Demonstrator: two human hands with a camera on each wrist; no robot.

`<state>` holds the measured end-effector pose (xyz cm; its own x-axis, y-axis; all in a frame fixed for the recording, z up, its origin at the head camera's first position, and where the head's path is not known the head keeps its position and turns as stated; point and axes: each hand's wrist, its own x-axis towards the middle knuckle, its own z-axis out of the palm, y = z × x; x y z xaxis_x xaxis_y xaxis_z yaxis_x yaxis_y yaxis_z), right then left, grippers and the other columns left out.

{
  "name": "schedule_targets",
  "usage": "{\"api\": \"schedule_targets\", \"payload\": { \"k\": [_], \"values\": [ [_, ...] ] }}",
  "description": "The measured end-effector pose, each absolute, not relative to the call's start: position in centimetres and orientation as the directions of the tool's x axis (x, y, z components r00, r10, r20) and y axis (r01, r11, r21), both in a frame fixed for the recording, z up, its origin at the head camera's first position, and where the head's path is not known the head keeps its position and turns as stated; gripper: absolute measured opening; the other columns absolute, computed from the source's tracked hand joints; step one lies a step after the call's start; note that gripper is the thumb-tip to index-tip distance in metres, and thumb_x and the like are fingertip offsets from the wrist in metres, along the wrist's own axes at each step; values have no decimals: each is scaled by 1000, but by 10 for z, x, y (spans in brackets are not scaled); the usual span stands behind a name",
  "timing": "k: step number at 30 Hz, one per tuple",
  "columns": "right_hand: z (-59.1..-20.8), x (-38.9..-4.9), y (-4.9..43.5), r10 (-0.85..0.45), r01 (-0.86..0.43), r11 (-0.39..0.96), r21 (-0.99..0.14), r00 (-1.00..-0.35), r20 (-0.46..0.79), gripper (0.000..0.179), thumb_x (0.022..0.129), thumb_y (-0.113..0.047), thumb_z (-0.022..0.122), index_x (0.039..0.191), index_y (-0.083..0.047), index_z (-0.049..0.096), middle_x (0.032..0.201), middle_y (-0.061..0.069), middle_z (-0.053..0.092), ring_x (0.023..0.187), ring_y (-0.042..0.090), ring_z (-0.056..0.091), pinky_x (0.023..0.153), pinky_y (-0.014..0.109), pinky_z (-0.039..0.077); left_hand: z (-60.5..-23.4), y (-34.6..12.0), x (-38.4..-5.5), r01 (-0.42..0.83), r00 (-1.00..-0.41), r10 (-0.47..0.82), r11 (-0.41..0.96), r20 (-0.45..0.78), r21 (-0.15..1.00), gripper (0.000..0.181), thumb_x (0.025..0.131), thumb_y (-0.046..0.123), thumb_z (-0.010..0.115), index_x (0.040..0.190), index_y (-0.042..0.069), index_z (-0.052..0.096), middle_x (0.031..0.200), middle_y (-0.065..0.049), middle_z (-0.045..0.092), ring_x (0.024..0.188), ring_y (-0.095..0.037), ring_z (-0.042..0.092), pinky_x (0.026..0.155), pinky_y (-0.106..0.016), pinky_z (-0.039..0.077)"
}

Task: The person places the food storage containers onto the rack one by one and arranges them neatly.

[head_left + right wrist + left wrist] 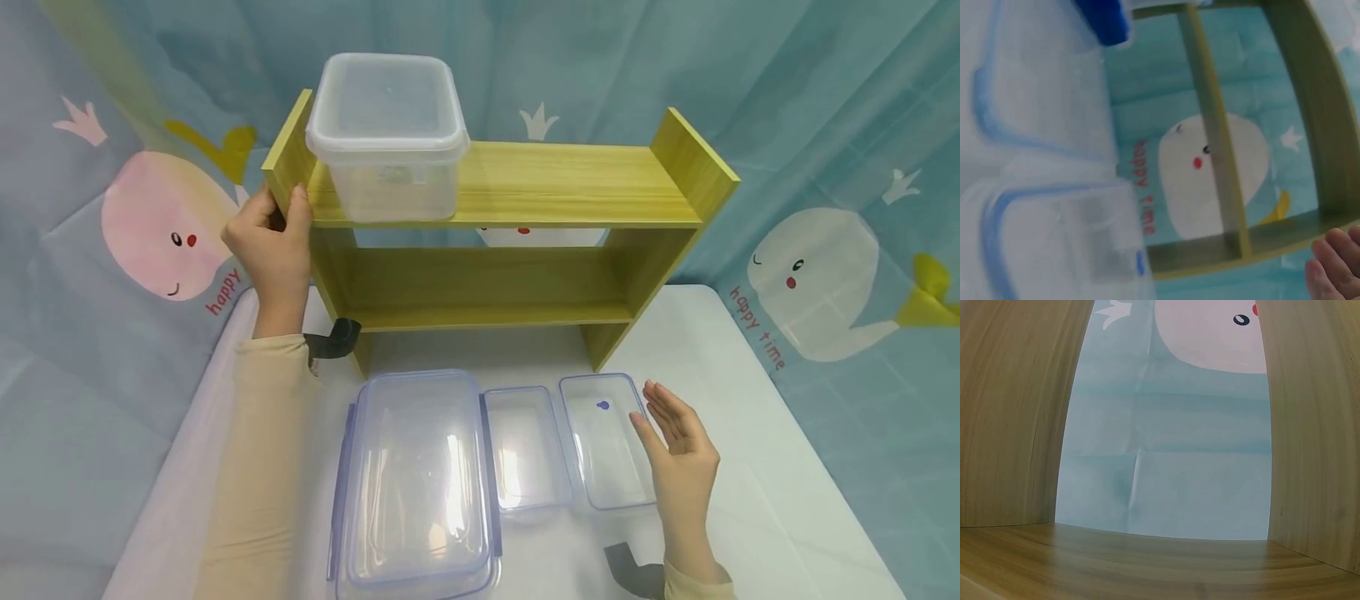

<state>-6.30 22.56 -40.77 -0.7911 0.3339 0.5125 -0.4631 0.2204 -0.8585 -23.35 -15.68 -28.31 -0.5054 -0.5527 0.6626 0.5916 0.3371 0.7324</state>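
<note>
A pale wooden shelf stands at the back. My left hand grips its left side panel, thumb on the front edge and fingers partly hidden behind it. Beside that panel, on the top board, sits a clear plastic box with a frosted lid. In the left wrist view, wooden panels fill the sides and the left hand is out of sight. Low at the right, my right hand is held with fingers relaxed and nothing in it. It is nearest to a small clear container with a blue rim and a blue plug.
On the white table, a large clear container with blue side clips lies at the left. A narrower blue-rimmed container sits between it and the small one. A blue patterned curtain hangs behind and at both sides.
</note>
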Motion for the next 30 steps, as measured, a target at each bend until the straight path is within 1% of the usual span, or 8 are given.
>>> {"api": "schedule_targets", "payload": {
  "k": [6, 14, 17, 21, 24, 26, 28, 30],
  "values": [
    [-417, -56, 236, 325, -357, 402, -843, -806, 496, 45, 76, 19, 65, 119, 12, 55, 119, 12, 62, 110, 11, 59, 91, 21, 44, -278, -157, -226, 563, -519, -571, 332, 637, 757, 19, 83, 9, 64, 65, 9, 59, 59, 9, 47, 52, -2, 40, 53, -16, 31],
    [-437, -52, 255, 355, -244, 512, -823, -813, 462, 46, 75, 14, 70, 118, 8, 58, 117, 17, 62, 107, 2, 57, 90, 15, 43, -280, -163, -226, 563, -504, -584, 336, 636, 755, 18, 83, 11, 66, 65, 11, 62, 60, 9, 49, 52, -3, 41, 53, -16, 31],
    [-443, -51, 263, 349, -204, 575, -792, -814, 463, 46, 74, 12, 71, 118, 7, 59, 117, 19, 61, 107, -4, 55, 91, 13, 41, -280, -165, -227, 584, -485, -555, 369, 675, 723, 17, 84, 13, 65, 68, 7, 65, 61, 10, 50, 52, -4, 43, 52, -16, 33],
    [-450, -49, 272, 346, -158, 615, -773, -826, 445, 46, 73, 10, 73, 117, 6, 60, 117, 19, 61, 107, -10, 51, 91, 10, 39, -277, -168, -226, 602, -460, -537, 397, 707, 693, 18, 85, 15, 64, 69, 7, 66, 61, 13, 50, 52, -4, 43, 51, -16, 34],
    [-457, -47, 279, 343, -116, 626, -771, -847, 406, 47, 74, 7, 73, 118, 6, 58, 119, 20, 60, 107, -14, 47, 90, 8, 37, -275, -168, -225, 601, -462, -547, 386, 698, 700, 18, 84, 16, 64, 68, 8, 66, 61, 12, 50, 53, -4, 42, 52, -16, 34],
    [-462, -43, 283, 346, -78, 627, -775, -863, 368, 48, 74, 6, 73, 119, 8, 56, 120, 22, 58, 108, -15, 45, 90, 7, 37, -276, -168, -224, 594, -473, -544, 384, 693, 707, 20, 85, 15, 64, 68, 4, 65, 60, 11, 50, 52, -4, 42, 51, -16, 33],
    [-467, -37, 285, 373, 1, 620, -785, -880, 294, 48, 77, 0, 74, 121, 5, 56, 123, 21, 57, 106, -17, 43, 88, 5, 35, -277, -167, -223, 581, -489, -546, 378, 680, 721, 21, 84, 15, 64, 69, 0, 65, 59, 10, 49, 52, -5, 41, 51, -16, 33],
    [-470, -32, 287, 401, 90, 601, -794, -893, 203, 49, 80, -7, 73, 124, 3, 54, 127, 19, 55, 111, -12, 45, 88, 4, 35, -280, -167, -223, 565, -503, -552, 372, 665, 736, 24, 84, 14, 65, 70, -5, 64, 59, 9, 49, 52, -5, 41, 52, -16, 33]
  ]
}}
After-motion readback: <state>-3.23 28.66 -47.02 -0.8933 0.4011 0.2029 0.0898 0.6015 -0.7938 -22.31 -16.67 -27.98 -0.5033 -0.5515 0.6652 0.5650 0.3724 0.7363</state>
